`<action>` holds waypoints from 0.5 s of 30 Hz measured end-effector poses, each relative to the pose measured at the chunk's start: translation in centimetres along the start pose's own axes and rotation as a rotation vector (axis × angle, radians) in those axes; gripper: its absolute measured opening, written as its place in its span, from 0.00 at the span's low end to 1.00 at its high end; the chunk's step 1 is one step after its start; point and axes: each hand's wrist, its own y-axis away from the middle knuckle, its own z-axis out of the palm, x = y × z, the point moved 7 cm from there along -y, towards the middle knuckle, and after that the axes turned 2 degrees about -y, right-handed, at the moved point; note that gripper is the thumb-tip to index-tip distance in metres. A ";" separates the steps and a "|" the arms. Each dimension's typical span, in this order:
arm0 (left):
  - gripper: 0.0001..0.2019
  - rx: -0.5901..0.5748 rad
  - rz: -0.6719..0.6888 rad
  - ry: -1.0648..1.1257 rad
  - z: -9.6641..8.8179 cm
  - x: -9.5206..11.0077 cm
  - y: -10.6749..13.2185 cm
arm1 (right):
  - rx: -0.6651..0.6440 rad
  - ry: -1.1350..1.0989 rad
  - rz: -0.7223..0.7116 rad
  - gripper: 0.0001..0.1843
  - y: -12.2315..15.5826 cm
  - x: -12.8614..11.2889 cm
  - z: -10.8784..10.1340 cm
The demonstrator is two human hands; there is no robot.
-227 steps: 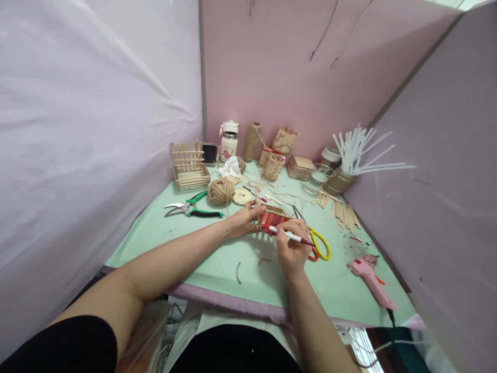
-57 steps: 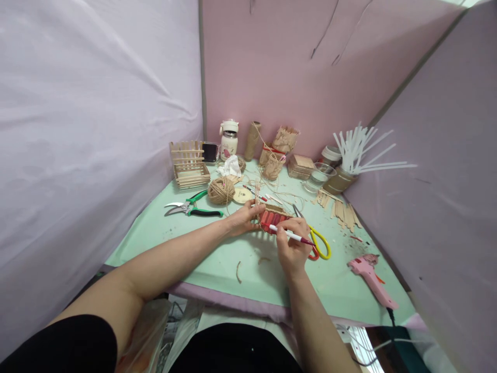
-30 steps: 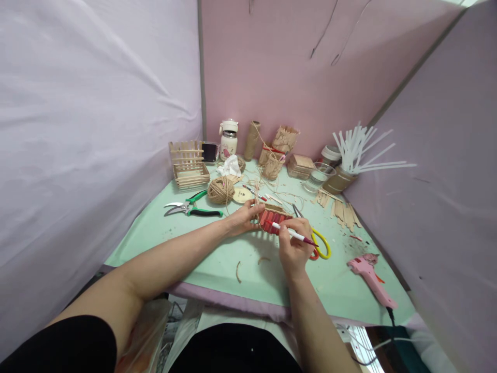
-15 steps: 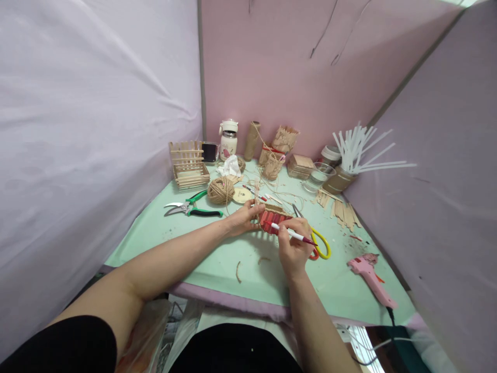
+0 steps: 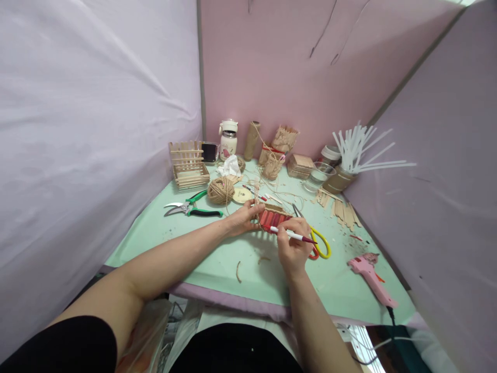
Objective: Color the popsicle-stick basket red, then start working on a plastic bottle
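A small craft piece of wooden sticks (image 5: pixel 273 216), partly coloured red, lies on the green table (image 5: pixel 194 243). My left hand (image 5: pixel 244 219) grips its left end, fingers curled round it. My right hand (image 5: pixel 294 246) holds a white marker (image 5: pixel 291 234) with a red cap end, its tip resting on the red sticks. Yellow and red scissors (image 5: pixel 319 242) lie just right of my right hand.
Green-handled pruning shears (image 5: pixel 191 208), a twine ball (image 5: pixel 221 190) and a stick basket (image 5: pixel 190 167) sit to the left. Loose wooden sticks (image 5: pixel 341 211), a jar of white glue sticks (image 5: pixel 349 160) and a pink glue gun (image 5: pixel 370 280) lie on the right. Fabric walls enclose the table.
The marker tip has shifted slightly over the red sticks in small strokes. My left hand stays on the piece.
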 end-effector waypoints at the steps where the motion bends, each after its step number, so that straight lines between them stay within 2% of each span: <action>1: 0.41 0.000 -0.001 0.001 0.0 0.0 0.0 | 0.006 -0.007 0.001 0.10 0.0 0.0 0.0; 15: 0.39 0.027 0.002 0.024 -0.5 -0.4 -0.3 | 0.030 -0.003 0.041 0.10 0.1 0.3 -0.1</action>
